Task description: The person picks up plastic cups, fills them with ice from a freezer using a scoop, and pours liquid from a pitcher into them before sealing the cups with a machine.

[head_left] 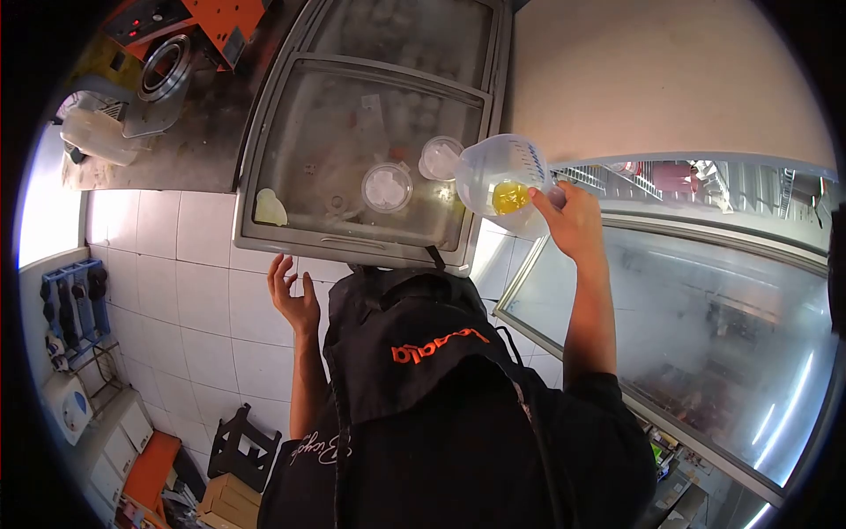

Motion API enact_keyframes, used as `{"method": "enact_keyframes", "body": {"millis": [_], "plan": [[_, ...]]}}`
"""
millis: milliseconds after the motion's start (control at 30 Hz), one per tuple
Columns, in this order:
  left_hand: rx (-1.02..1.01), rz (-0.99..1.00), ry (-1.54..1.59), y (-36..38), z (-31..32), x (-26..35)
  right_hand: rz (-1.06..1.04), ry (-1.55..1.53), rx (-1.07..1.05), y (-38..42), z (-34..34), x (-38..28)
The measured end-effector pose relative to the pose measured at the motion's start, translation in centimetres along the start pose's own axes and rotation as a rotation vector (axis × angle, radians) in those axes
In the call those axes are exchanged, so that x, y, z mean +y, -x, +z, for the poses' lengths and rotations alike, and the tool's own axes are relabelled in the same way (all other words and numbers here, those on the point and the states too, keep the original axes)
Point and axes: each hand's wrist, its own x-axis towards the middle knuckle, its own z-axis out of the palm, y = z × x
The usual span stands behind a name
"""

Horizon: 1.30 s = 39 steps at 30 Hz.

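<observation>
My right hand (571,216) grips the handle of a clear plastic measuring jug (493,167) with blue markings. Yellow liquid (509,197) lies at the bottom of the jug, which hangs over the right edge of the glass-topped freezer (352,115). Two small round tubs with white contents rest on the glass: one tub (386,188) near the middle, another tub (441,159) beside the jug. My left hand (295,300) is empty, fingers apart, just off the freezer's front edge. A pale yellow-green piece (270,208) lies at the front left corner of the glass.
On my right a glass-door fridge stands with its door (687,326) swung open, showing wire shelves (643,181). A metal counter (211,115) on the left carries an orange machine (185,26) and a plastic container (97,132). A black stool (242,447) stands on the tiled floor.
</observation>
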Motion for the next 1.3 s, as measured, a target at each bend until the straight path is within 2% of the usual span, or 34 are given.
{"method": "enact_keyframes", "body": {"millis": [633,833,1300], "plan": [[-0.021,-0.021,0.041,-3.1,0.3,-1.8,0.025,0.269,-0.069,-2.1,0.2,-4.6],[-0.014,-0.020,0.032,-3.9,0.4,-2.2,0.080,0.274,-0.129,-2.6,-0.2,-5.7],[-0.023,-0.028,0.030,-4.5,0.6,-2.4,0.073,0.271,-0.108,-2.6,-0.2,-5.5]]}}
